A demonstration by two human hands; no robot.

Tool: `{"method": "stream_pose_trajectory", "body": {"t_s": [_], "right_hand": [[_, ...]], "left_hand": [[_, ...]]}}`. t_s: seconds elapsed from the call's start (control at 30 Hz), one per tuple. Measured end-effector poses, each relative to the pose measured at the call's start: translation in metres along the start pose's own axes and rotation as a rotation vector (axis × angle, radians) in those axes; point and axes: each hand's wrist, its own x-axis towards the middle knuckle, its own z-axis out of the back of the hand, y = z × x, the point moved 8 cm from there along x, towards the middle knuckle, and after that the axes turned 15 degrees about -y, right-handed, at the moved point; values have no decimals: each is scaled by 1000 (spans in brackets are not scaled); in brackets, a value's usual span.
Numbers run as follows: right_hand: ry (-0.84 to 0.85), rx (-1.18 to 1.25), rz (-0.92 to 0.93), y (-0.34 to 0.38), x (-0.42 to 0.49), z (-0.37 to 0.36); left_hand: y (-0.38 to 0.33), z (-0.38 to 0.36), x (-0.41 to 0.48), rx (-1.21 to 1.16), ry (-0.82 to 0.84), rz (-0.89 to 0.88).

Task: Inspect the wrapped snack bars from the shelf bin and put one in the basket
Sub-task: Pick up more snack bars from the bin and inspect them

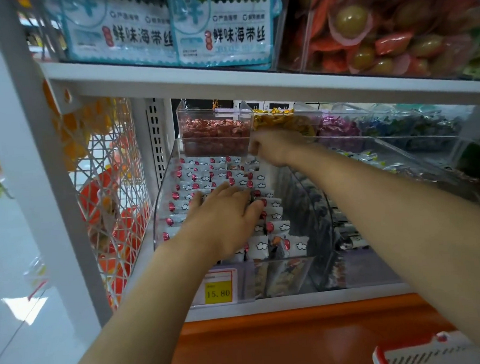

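In the head view, the clear bin [163, 195] sat mid-frame on the lower shelf, and the white bars [202, 174] lay in rows inside it from the front wall to the back. The left hand [224, 219] lay flat on the bars near the bin's middle, with its fingers straight and spread. It gripped nothing. The right hand [270, 149] reached deeper, to the back right of the bin, just under the front edge of a small candy bin [216, 132] that overhung the rear rows. Its knuckles faced the camera, so whether its fingers held a bar could not be told.

Room above the bars was tight. The shelf board [255, 82] ran across the frame just over the candy bin, leaving a low gap for both arms. The bin's left wall and a curved clear divider [328, 204] on the right boxed in the bars. A yellow price tag [218, 288] stood against the front wall, under the left forearm. White mesh [107, 190] closed off the shelf's left end.

The basket [421, 355], white with a red rim, showed only as a corner at the lower right of the frame, well apart from the bin and below an orange panel [299, 338].
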Motion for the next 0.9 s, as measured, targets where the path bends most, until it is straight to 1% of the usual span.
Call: {"method": "stream_pose_trajectory", "body": {"t_s": [0.07,0.17,0.27,0.33,0.4,0.47,0.53,0.63,0.7,0.73,0.8,0.9], "right_hand": [[-73,-14,-3,-2,8,3],[-37,-7,2,4,13,-10],[0,-167,54,10,14,-26],[-21,-221,66,12,13,-28],[-51,-202,54,12,13,-25],[-89,-71,-13,7,12,-15],[-163,95,-116,-3,8,2],[-386,218,-215,-23,-12,36],[-541,357,-283,-36,-38,57],[-592,451,-330,-42,-53,63],[-624,688,-429,-50,-85,70],[-562,972,-535,-47,-128,70]], "left_hand": [[0,1,0,-11,5,5],[0,2,-1,-13,4,7],[0,5,-2,-28,-7,8],[0,6,-2,-33,-3,12],[2,6,-3,-36,-2,14],[2,7,-3,-49,-10,17],[2,10,-3,-67,-34,22],[2,22,-3,-149,-136,43],[3,32,-4,-225,-235,74],[4,37,-5,-260,-286,94],[7,46,-8,-346,-368,146],[8,48,-15,-540,-377,263]]}}
